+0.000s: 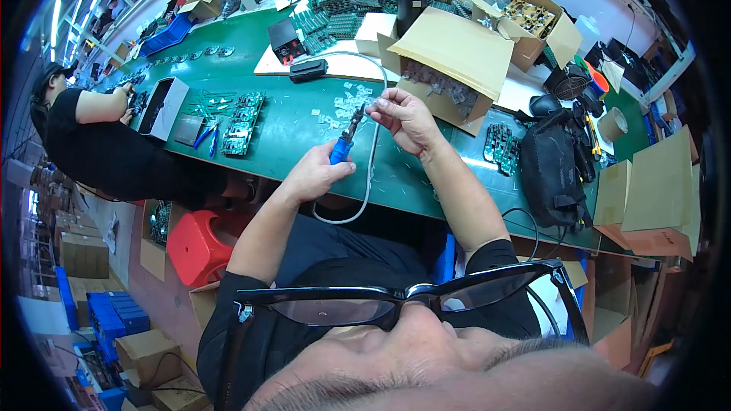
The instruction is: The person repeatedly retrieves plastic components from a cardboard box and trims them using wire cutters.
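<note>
My left hand is wrapped round a blue-handled tool with a dark, narrow front end. The front end points up and away, toward my right hand. My right hand is closed in a pinch just beside the tip; what its fingers hold is too small to make out. Small clear-white plastic pieces lie scattered on the green table just beyond both hands. A grey cable loops past the tool and hangs below the table edge.
An open carton with clear pieces stands beyond my right hand. Green circuit boards and blue-handled pliers lie to the left, near another person. A black bag sits at right. A red stool stands below.
</note>
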Demonstrator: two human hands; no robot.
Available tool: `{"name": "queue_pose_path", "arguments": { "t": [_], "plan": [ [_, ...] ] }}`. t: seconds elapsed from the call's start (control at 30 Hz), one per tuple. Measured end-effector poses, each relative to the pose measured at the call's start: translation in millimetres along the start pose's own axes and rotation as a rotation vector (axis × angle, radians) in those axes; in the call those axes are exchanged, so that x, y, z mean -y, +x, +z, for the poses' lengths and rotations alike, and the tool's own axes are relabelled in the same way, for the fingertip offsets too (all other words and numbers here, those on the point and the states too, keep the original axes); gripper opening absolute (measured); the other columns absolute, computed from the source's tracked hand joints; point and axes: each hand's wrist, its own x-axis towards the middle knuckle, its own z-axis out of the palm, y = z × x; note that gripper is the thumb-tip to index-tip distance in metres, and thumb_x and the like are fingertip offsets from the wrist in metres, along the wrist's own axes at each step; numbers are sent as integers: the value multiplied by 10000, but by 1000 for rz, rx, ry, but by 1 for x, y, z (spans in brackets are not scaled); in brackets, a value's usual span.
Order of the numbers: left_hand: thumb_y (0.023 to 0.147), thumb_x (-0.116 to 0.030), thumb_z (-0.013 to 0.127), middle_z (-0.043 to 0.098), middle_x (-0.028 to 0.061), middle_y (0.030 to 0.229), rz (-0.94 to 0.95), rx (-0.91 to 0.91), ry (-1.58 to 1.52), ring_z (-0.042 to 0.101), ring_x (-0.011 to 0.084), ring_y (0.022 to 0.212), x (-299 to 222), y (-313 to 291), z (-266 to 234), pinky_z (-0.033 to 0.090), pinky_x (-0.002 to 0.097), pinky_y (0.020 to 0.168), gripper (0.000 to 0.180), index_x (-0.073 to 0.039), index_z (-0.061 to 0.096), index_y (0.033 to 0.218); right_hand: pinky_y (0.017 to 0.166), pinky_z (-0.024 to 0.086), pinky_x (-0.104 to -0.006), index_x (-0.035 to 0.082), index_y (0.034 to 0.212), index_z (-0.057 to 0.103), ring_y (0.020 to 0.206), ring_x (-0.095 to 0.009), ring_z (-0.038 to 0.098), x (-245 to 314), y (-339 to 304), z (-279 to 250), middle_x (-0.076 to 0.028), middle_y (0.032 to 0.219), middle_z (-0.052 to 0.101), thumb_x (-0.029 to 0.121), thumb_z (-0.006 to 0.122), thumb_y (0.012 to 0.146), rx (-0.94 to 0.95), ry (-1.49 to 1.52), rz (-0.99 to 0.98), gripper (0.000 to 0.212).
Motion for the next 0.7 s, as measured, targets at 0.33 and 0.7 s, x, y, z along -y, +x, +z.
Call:
{"name": "queue_pose_path", "arguments": {
  "t": [0.33, 0.7],
  "plan": [
    [869, -342, 738, 678, 164, 823, -9, -46, 179, 651, 294, 775, -5, 3, 0, 529, 417, 783, 392, 16, 644, 998, 801, 608, -285, 82, 1064, 684, 925, -159, 748, -12, -4, 3, -44, 977, 757, 67, 757, 974, -50, -62, 25, 117],
    [912, -327, 671, 673, 288, 835, 8, -105, 385, 657, 503, 850, -17, 0, 2, 516, 536, 796, 366, 23, 654, 1016, 765, 593, -272, 81, 1032, 693, 896, -152, 751, -14, -3, 1, -40, 966, 760, 49, 786, 942, -119, -126, 33, 133]
  ]
}}
